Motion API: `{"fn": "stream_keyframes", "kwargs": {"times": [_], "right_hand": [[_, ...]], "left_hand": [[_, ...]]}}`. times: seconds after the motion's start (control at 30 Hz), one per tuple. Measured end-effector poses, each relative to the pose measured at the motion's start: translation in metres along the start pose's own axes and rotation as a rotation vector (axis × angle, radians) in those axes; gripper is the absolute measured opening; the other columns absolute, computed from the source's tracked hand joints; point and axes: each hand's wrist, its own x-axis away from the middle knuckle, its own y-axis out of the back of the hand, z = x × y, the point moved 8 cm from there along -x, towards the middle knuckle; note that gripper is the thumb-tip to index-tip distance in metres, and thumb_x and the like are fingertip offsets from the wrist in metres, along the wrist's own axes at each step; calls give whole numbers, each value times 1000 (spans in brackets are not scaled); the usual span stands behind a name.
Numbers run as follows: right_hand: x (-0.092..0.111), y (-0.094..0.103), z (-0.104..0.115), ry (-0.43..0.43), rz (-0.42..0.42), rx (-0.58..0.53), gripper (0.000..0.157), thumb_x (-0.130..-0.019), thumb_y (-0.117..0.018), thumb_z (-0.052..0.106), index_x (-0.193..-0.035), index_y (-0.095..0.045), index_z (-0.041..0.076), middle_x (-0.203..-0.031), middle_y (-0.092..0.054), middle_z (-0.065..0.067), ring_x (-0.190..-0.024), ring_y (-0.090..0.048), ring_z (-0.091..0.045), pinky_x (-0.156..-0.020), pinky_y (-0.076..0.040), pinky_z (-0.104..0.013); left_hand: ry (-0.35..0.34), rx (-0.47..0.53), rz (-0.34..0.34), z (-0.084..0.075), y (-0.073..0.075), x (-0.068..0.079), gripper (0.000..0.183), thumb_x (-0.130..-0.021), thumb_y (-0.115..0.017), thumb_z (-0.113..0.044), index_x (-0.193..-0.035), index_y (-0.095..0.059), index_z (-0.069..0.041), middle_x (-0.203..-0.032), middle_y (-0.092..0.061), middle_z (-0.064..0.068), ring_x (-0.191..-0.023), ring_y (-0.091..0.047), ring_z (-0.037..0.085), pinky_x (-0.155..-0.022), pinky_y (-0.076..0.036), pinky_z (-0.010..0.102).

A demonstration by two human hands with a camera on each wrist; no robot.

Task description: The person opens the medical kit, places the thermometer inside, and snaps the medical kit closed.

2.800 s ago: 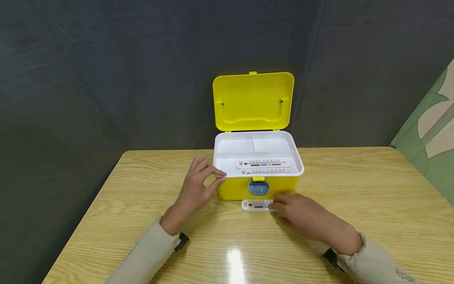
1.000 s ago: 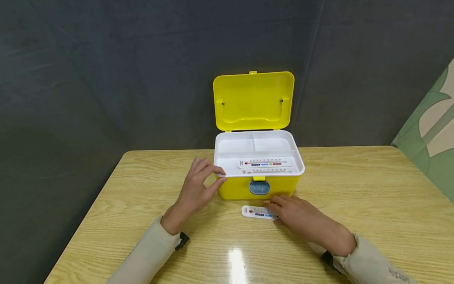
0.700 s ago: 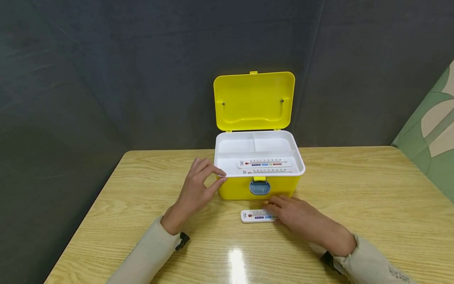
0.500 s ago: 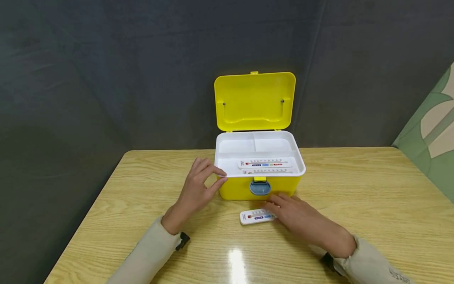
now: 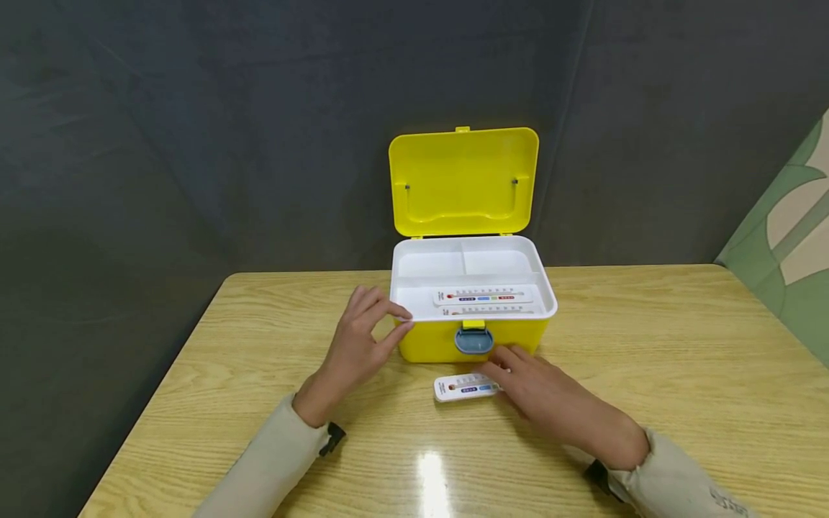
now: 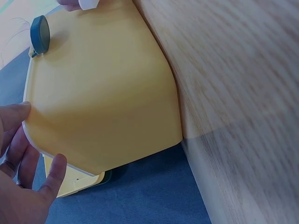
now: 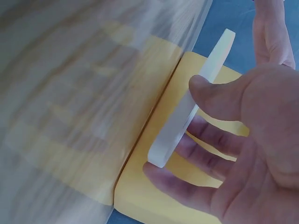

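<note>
A yellow storage box [image 5: 424,345] stands with its lid [image 5: 463,180] raised. My left hand [image 5: 352,352] pinches the front left corner of its white inner tray's rim between thumb and fingers; the left wrist view shows the thumb [image 6: 18,112] on the outer side. In front of the box, my right hand [image 5: 547,396] grips a white thermometer [image 5: 466,387] by its right end. Seen from the right wrist, the thermometer [image 7: 173,133] is between thumb and fingers, edge toward the camera, raised off the table. Two similar thermometers [image 5: 482,296] lie in the tray's front compartment.
The tray's rear part has two compartments [image 5: 427,265] split by a divider. A blue-grey latch [image 5: 473,341] hangs on the box front. The wooden table [image 5: 648,345] ends at a dark curtain [image 5: 291,144] behind; patterned green fabric [image 5: 803,237] is at far right.
The right hand has drawn the thermometer from against the box's base toward me, then lifted it with its left end slightly lower. The left hand has stayed on the rim.
</note>
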Motion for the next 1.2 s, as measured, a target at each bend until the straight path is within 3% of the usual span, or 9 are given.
{"fn": "stream_keyframes", "kwargs": {"times": [0.17, 0.37, 0.57, 0.8, 1.2], "right_hand": [[-1, 4, 3, 43, -42, 22, 39, -92, -70, 14, -129, -58, 16, -123, -57, -1, -110, -54, -19, -88, -53, -39], [0, 12, 10, 116, -123, 38, 43, -89, -73, 12, -129, -59, 17, -124, -58, -1, -108, -55, -16, -84, -53, -36], [0, 19, 20, 139, -81, 72, 47, -87, -75, 12, -131, -60, 18, -117, -59, 3, -103, -54, -15, -80, -53, -33], [3, 34, 28, 86, -17, 72, 48, -87, -76, 16, -132, -60, 25, -117, -60, 5, -104, -56, -14, -80, -54, -35], [9, 70, 19, -28, -148, 108, 54, -82, -81, 16, -130, -61, 30, -116, -61, 5, -106, -58, -15, -78, -53, -34]], "left_hand": [[2, -1, 4, 0, 0, -1, 11, -83, -81, -10, -90, -71, -10, -85, -59, 2, -84, -44, 18, -76, -37, 31], [15, -11, 12, 1, -1, -1, 11, -83, -80, -11, -90, -71, -11, -85, -59, 1, -86, -44, 17, -76, -37, 31], [10, -8, 9, 1, -1, 0, 12, -83, -80, -11, -90, -71, -11, -85, -58, 1, -85, -44, 17, -77, -36, 31], [3, -6, 1, 1, -1, 0, 12, -83, -81, -11, -90, -71, -11, -84, -59, 2, -84, -43, 18, -77, -35, 31], [11, -7, 2, 1, 0, 0, 12, -83, -81, -11, -90, -71, -11, -84, -58, 2, -84, -43, 17, -76, -36, 31]]}}
